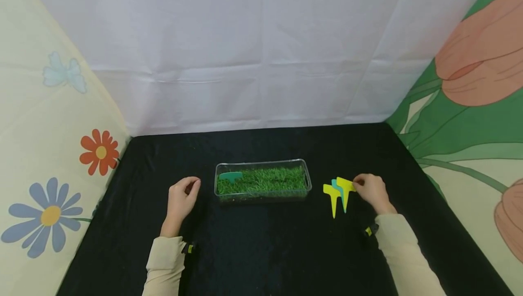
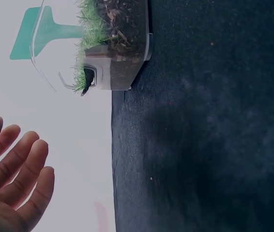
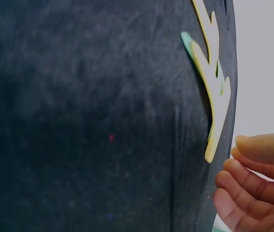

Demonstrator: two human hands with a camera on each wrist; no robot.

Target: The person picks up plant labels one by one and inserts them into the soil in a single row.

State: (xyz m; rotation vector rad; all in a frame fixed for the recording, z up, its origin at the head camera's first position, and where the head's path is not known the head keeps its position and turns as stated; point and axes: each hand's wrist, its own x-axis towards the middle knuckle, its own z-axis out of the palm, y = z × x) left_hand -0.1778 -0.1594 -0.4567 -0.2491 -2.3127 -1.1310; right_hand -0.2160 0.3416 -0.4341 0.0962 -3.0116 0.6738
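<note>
Three T-shaped plant labels lie overlapping on the black cloth: a yellow label on the left, a teal label in the middle and a second yellow label on the right. My right hand is beside that right-hand label; in the right wrist view its loosely bent fingers stay just short of the nearest yellow label. Left of the clear box, my left hand hovers with relaxed fingers and holds nothing. Another teal label stands upright in the box's left end.
Green grass over dark soil fills the clear box. Black cloth covers the table. A white sheet hangs behind, with flower-printed panels on the left and right.
</note>
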